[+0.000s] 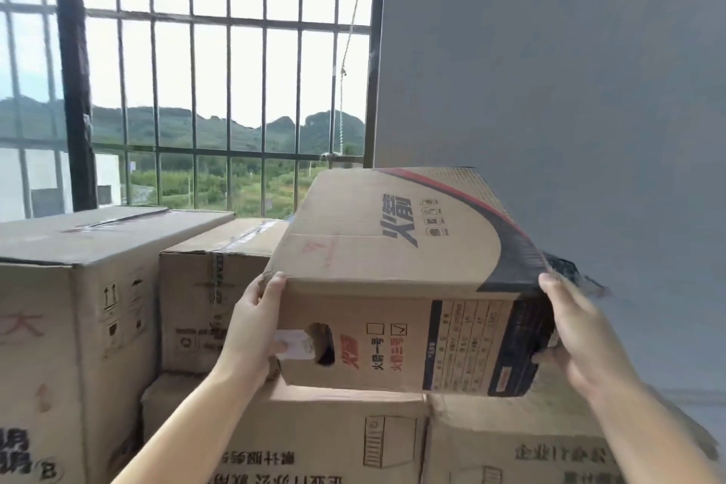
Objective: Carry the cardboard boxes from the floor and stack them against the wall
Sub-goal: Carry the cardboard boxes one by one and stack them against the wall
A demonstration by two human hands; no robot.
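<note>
Two bare forearms reach up from the near edge: the left hand (pixel 257 320) has its grip curled round the near left corner of a printed cardboard box (pixel 396 279), and the right hand (pixel 571 330) clasps its right end. The box sits tilted atop stacked boxes (pixel 326 440), beside the grey wall (pixel 569 71) and right of the barred window (pixel 220 71).

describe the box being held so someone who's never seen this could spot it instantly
Start at the barred window and go right to the grey wall. Just in front of that wall, on top of the stack, is the printed cardboard box, gripped at its ends by the left hand and the right hand. Unlike the plain brown boxes around it, it has a red and black curved band and an oval handle hole.
</note>
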